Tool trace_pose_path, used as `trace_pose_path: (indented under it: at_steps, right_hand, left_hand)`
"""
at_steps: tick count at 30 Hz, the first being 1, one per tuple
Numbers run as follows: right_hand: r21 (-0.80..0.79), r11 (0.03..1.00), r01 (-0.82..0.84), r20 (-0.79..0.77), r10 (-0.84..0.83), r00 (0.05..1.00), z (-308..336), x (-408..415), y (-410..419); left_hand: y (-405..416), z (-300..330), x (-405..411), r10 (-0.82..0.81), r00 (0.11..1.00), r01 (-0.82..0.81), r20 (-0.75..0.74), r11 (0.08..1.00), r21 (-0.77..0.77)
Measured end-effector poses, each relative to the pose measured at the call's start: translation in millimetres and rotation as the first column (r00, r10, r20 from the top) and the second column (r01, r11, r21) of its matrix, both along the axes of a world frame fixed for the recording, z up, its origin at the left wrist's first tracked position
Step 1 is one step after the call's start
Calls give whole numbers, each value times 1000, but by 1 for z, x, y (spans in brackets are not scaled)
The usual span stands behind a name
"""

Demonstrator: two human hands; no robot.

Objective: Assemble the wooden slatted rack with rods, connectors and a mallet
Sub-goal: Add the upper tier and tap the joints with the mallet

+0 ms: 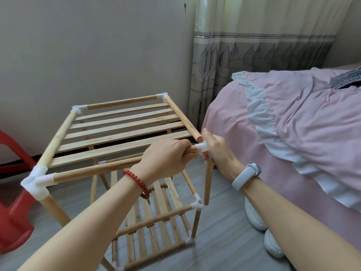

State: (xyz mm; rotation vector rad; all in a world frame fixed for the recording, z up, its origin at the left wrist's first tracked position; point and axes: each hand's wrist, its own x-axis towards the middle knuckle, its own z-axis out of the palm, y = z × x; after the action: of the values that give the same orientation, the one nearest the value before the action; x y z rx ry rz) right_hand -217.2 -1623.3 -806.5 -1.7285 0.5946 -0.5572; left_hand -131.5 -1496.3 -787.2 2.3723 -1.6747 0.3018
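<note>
The wooden slatted rack [117,124] stands on the floor with several tiers. My left hand [166,155] grips the right end of the top front rod [97,170]. My right hand [216,151] holds a white plastic corner connector [202,147] fitted on that rod end. A short upright rod [208,182] hangs down from the connector; its lower end sits beside the lower white connector [197,204], apart from it. The free end of the top right side rod [183,118] lies just above the held connector, not inserted. No mallet is in view.
A bed with pink bedding [293,124] stands close on the right. A red plastic stool [13,202] is at the left. A grey wall and curtain [244,45] lie behind. White shoes [254,218] rest on the grey floor beside the bed.
</note>
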Motion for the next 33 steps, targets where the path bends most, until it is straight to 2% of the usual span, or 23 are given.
trace_pose_path:
  at_steps: [8, 15, 22, 28, 29, 31, 33]
  right_hand:
    - [25, 999, 27, 64, -29, 998, -2, 3, -1]
    - [12, 1000, 16, 28, -16, 999, -5, 2, -4]
    - [21, 999, 40, 29, -41, 999, -7, 3, -1]
    - [3, 1000, -2, -3, 2, 1000, -7, 0, -1]
    - [2, 1000, -14, -11, 14, 1000, -7, -1, -2]
    - [5, 999, -45, -29, 45, 999, -6, -2, -3]
    - [36, 995, -88, -18, 89, 996, -5, -4, -2]
  left_hand:
    - [-1, 2, 0, 5, 1000, -6, -25, 1000, -15]
    - [-3, 1, -1, 2, 1000, -2, 12, 1000, -3]
    - [-3, 2, -1, -15, 1000, 15, -17, 1000, 11]
    - [-4, 0, -2, 7, 1000, -6, -17, 998, 56]
    - [-5, 1, -2, 9, 999, -5, -49, 997, 79]
    - [-6, 7, 0, -15, 974, 40, -227, 994, 106]
    - [-9, 17, 7, -45, 913, 60, -405, 998, 24]
